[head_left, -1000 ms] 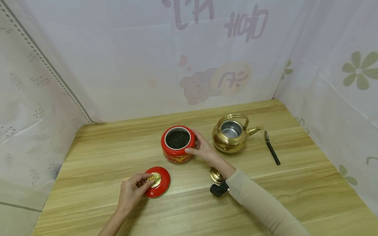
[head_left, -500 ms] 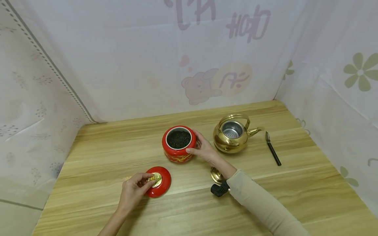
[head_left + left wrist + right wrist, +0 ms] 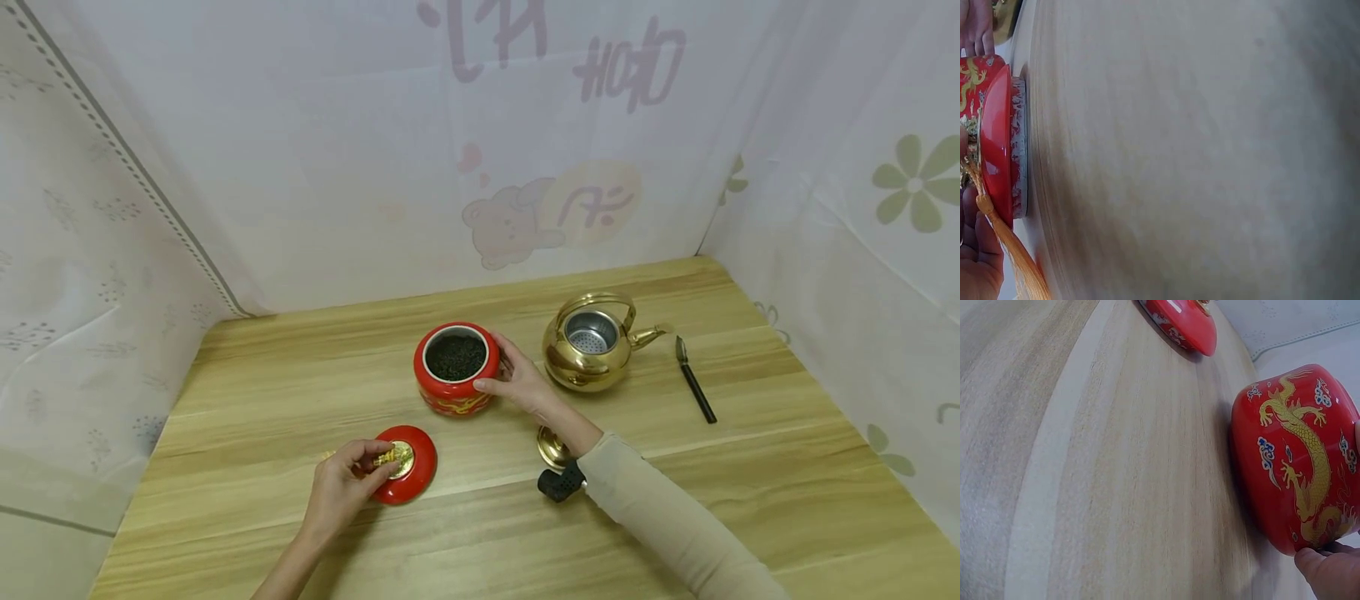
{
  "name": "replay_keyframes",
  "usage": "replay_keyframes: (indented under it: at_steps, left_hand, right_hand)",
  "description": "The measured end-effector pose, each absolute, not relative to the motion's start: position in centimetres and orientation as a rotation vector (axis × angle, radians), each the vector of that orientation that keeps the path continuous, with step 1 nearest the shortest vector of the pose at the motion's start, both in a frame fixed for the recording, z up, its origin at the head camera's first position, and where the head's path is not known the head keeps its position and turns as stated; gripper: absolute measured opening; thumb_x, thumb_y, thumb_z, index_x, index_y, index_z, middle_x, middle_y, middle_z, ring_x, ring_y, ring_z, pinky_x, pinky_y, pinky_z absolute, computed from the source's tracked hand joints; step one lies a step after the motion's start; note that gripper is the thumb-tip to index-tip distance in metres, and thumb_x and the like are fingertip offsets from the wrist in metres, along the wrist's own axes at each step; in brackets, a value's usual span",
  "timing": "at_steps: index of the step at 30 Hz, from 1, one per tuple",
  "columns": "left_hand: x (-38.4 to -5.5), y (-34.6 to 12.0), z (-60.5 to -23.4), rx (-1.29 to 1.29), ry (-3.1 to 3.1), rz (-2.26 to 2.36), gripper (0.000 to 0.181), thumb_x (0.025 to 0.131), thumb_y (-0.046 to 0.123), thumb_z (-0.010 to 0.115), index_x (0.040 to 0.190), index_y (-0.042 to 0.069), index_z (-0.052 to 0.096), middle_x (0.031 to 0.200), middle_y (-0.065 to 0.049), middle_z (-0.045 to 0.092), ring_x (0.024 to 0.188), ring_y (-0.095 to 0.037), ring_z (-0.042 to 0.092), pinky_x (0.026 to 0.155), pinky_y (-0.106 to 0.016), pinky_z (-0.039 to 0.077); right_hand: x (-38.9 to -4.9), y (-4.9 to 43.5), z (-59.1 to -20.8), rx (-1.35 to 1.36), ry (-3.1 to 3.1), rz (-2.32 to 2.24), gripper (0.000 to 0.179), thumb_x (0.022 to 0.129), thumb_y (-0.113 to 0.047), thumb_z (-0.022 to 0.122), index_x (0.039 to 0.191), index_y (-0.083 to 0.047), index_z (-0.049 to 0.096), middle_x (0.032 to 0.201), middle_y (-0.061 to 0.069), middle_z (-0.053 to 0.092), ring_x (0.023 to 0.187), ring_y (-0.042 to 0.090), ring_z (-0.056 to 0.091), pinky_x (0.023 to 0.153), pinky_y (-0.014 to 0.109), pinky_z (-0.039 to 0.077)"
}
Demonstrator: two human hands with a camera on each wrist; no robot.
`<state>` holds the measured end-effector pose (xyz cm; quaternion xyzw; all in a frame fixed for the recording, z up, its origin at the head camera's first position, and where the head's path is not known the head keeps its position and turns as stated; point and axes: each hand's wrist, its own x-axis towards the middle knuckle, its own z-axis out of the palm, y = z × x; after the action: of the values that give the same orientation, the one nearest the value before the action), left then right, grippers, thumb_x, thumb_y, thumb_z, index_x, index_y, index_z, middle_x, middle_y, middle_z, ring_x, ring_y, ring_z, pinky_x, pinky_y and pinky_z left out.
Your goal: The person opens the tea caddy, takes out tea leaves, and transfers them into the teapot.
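Observation:
In the head view my left hand (image 3: pixel 341 483) pinches the gold knob of a round red lid (image 3: pixel 422 471), low at the tabletop. An orange tassel (image 3: pixel 1016 250) hangs from the knob in the left wrist view. Behind the lid and to its right stands a red jar (image 3: pixel 437 393), uncovered and filled with dark tea leaves (image 3: pixel 456 358). A golden dragon (image 3: pixel 1310 450) decorates its side in the right wrist view. My right hand (image 3: pixel 521 385) grips the jar's right side, thumb near the rim and fingers partly hidden behind it.
A brass teapot (image 3: pixel 585 367), lidless with a steel strainer (image 3: pixel 590 335) inside, stands right of the jar. Farther right lies a dark-handled tea scoop (image 3: pixel 696 383). A brass lid (image 3: pixel 553 450) lies partly under my right forearm. Printed cloth (image 3: pixel 337 167) walls the table's back and sides.

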<state>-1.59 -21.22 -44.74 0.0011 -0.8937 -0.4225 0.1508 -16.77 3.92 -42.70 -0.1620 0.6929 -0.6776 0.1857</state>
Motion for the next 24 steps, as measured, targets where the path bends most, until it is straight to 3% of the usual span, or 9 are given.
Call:
replay_keyframes:
  at_steps: [8, 14, 24]
  left_hand:
    - [-1.8, -21.5, -44.5, 0.003, -2.578, -1.239, 0.031, 0.066, 0.003, 0.084, 0.094, 0.008, 0.072, 0.080, 0.003, 0.067, 0.067, -0.007, 0.054, 0.056, -0.018, 0.048]
    - [-2.7, -21.9, -43.7, -0.041, -2.533, -1.248, 0.040, 0.069, 0.003, 0.081, 0.107, 0.000, 0.068, 0.096, -0.010, 0.070, 0.078, -0.022, 0.059, 0.061, -0.023, 0.049]
    - [-5.2, -21.8, -41.8, -0.104, -2.511, -1.275, 0.056, 0.072, 0.011, 0.081, 0.124, 0.007, 0.060, 0.120, -0.010, 0.063, 0.098, -0.019, 0.057, 0.073, -0.032, 0.050]
  right_hand:
    - [-16.8, 4.0, -42.8, -0.477, 1.988, -1.882, 0.089, 0.082, -0.003, 0.071, 0.150, -0.003, 0.014, 0.156, 0.015, 0.017, 0.143, 0.029, 0.018, 0.115, 0.038, 0.022]
    - [-16.3, 4.5, -42.4, -0.475, 2.062, -1.843, 0.085, 0.083, -0.006, 0.071, 0.150, -0.004, 0.018, 0.155, 0.015, 0.019, 0.142, 0.030, 0.018, 0.114, 0.041, 0.022]
    - [-14.8, 6.3, -41.6, -0.561, 2.228, -1.805, 0.074, 0.083, -0.009, 0.071, 0.145, -0.001, 0.031, 0.150, 0.015, 0.032, 0.138, 0.030, 0.030, 0.112, 0.042, 0.028]
